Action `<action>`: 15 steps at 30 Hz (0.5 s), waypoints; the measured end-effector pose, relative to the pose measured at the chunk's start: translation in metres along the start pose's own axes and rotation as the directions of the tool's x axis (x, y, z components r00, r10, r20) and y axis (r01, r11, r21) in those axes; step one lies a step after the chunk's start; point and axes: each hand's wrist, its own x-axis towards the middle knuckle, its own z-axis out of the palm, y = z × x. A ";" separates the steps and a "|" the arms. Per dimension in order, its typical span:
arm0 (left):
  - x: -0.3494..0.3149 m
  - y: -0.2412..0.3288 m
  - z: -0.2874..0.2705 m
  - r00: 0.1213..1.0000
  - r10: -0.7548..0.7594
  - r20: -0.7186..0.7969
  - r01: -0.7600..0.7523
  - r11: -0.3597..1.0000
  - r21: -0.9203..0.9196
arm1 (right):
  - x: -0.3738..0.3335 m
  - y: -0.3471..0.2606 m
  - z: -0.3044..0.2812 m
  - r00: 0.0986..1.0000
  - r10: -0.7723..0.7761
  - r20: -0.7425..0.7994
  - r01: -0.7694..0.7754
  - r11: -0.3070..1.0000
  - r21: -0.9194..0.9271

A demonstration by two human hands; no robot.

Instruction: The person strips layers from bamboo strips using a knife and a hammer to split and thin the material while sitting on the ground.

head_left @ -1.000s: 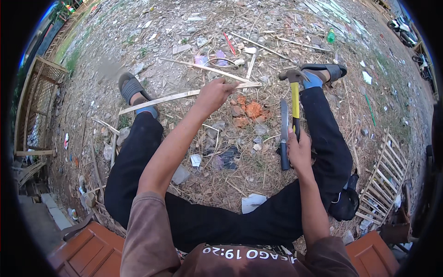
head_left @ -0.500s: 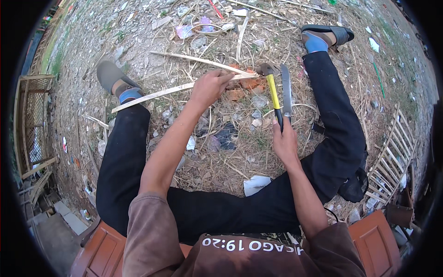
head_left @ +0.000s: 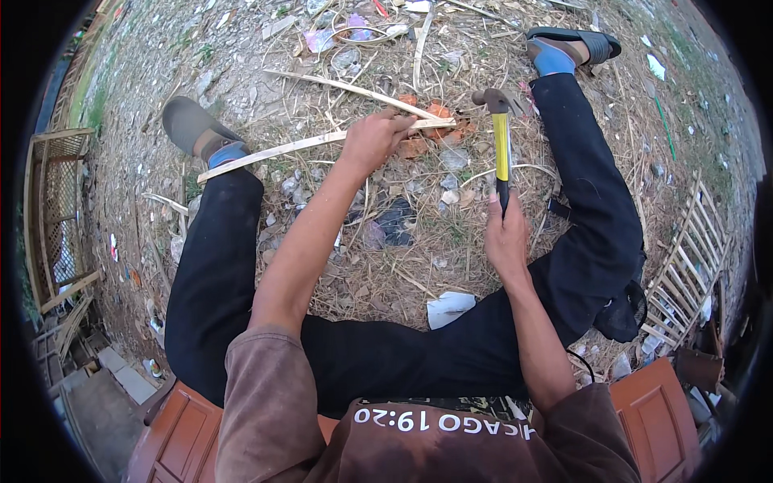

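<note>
My left hand (head_left: 374, 145) is closed around a pale wooden strip (head_left: 282, 149), close to its right end. The strip's left end lies over my left leg near the ankle. Beneath its right end are orange brick pieces (head_left: 414, 148) on the ground, where a second pale strip (head_left: 330, 85) meets it at an angle. In my right hand (head_left: 507, 237) is a claw hammer (head_left: 502, 149) with a yellow and black handle, its head raised to the right of the bricks. A thin sliver of blade shows along the hammer's right side; the rest of it is hidden.
My legs are spread around the littered, straw-strewn ground. A white scrap (head_left: 449, 309) lies by my right thigh. At right is a slatted wooden frame (head_left: 684, 266); at left, a lattice wooden frame (head_left: 58, 213). Reddish-brown panelled wood (head_left: 656, 419) is beneath me.
My right hand has turned and shifted slightly right, lifting the hammer head up and away from the strip's end. The blade, plainly seen beside the hammer before, is now mostly hidden.
</note>
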 end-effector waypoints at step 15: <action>-0.007 0.000 0.006 0.999 0.046 -0.019 -0.045 0.996 0.078 | 0.016 -0.002 -0.009 0.991 0.060 0.117 -0.057 0.998 -0.027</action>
